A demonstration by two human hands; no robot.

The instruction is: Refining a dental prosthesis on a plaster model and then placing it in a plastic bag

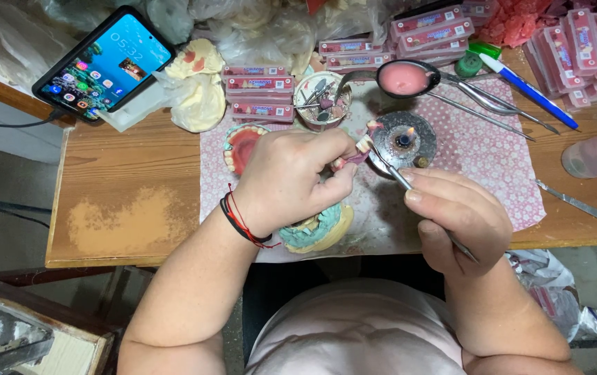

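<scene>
Beside burner (403,141), spoon (403,78), phone (104,62).

A smartphone (104,64) with a lit screen lies tilted at the far left corner of the desk (132,208). Right of the smartphone, stacked flat pink boxes (259,97) sit beside a round cup of small burs (322,99). Further right of the smartphone, a ladle of pink wax (405,78) rests near a blue-and-white pen (529,82). More pink boxes (590,48) crowd the corner farthest from the smartphone.
</scene>
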